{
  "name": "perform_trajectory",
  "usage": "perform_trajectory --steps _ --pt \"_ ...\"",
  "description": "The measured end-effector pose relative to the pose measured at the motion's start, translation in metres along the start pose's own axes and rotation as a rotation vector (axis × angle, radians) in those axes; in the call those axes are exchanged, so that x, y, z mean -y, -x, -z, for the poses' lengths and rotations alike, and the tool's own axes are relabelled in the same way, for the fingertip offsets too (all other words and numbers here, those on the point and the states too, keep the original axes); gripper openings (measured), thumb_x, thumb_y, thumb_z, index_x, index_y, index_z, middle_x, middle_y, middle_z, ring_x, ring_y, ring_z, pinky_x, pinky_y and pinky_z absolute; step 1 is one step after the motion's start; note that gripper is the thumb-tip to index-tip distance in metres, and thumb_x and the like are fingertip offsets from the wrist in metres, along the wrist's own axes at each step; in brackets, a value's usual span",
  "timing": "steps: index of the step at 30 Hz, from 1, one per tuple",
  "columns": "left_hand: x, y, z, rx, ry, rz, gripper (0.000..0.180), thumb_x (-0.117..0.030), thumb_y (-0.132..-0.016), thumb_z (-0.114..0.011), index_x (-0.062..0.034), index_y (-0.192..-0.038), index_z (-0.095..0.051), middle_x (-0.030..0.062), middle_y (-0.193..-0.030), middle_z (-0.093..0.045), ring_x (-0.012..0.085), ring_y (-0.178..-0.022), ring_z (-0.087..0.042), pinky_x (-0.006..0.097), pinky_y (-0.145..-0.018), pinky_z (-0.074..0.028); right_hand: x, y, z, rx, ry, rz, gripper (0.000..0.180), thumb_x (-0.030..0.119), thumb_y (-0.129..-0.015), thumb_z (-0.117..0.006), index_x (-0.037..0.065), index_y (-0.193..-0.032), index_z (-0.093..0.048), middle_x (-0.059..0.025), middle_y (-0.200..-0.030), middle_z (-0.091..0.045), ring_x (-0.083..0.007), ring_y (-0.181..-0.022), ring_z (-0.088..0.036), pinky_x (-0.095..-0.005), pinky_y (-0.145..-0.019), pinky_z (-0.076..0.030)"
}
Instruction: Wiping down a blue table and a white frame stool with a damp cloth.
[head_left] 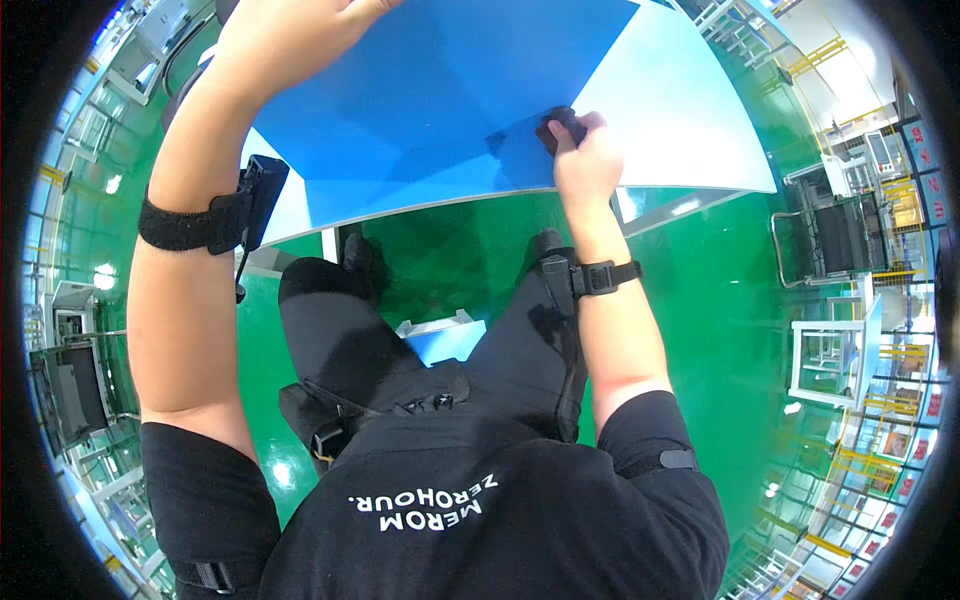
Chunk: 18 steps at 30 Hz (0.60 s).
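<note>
My right hand (590, 165) is closed around a small dark, blocky object (562, 128) over the near right part of a blue and pale-blue tabletop (440, 100). The fingers cover part of the object, so its kind is unclear. A shadow falls on the blue surface just left of it. My left hand (300, 45) reaches over the tabletop's far left. Only its back and part of the thumb show; the upper picture edge cuts off the other fingers, and what they touch is hidden.
Black straps with small devices sit on my left forearm (195, 225) and right wrist (598, 278). I sit with my legs at the table's near edge, above a green floor (710, 300). A black-backed chair (838, 238) and a white-framed stool (835, 350) stand at the right.
</note>
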<state>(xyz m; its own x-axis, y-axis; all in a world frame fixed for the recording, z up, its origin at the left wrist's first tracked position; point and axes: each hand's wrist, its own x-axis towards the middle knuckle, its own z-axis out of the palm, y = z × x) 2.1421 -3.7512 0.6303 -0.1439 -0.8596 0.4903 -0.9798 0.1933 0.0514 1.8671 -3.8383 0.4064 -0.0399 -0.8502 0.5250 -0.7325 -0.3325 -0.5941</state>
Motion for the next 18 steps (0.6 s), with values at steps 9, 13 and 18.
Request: perform_trajectory --steps 9,13,18 --pt "-0.012 0.002 0.001 -0.03 -0.091 0.032 0.047 -0.048 -0.102 -0.051 -0.007 -0.096 -0.073 0.0181 -0.087 -0.072 0.0377 -0.084 -0.071 0.045 -0.077 -0.056 0.122 0.048 -0.071 -0.132 -0.191 0.456 0.025 0.022 -0.082 -0.075 0.006 -0.082 -0.057 -0.0145 -0.075 -0.061 -0.0364 -0.073 -0.063 -0.0486 -0.066 -0.05" --pt "-0.005 -0.005 -0.006 0.047 -0.069 0.065 0.047 -0.047 -0.102 -0.051 -0.007 -0.096 -0.073 0.0185 -0.088 -0.072 0.038 -0.085 -0.071 0.045 -0.078 -0.056 0.152 0.075 -0.098 0.064 -0.305 0.553 0.025 0.022 -0.079 -0.076 0.006 -0.081 -0.057 -0.0149 -0.075 -0.062 -0.0359 -0.074 -0.064 -0.0473 -0.067 -0.051" --pt "0.003 0.0 -0.006 -0.001 -0.052 0.025 0.046 -0.047 -0.102 -0.051 -0.0069 -0.097 -0.073 0.0182 -0.089 -0.073 0.0381 -0.086 -0.07 0.046 -0.079 -0.056 0.114 0.053 -0.075 0.006 -0.091 0.491 0.026 0.027 -0.078 -0.079 0.008 -0.081 -0.061 -0.0141 -0.073 -0.064 -0.0355 -0.069 -0.065 -0.047 -0.065 -0.052"
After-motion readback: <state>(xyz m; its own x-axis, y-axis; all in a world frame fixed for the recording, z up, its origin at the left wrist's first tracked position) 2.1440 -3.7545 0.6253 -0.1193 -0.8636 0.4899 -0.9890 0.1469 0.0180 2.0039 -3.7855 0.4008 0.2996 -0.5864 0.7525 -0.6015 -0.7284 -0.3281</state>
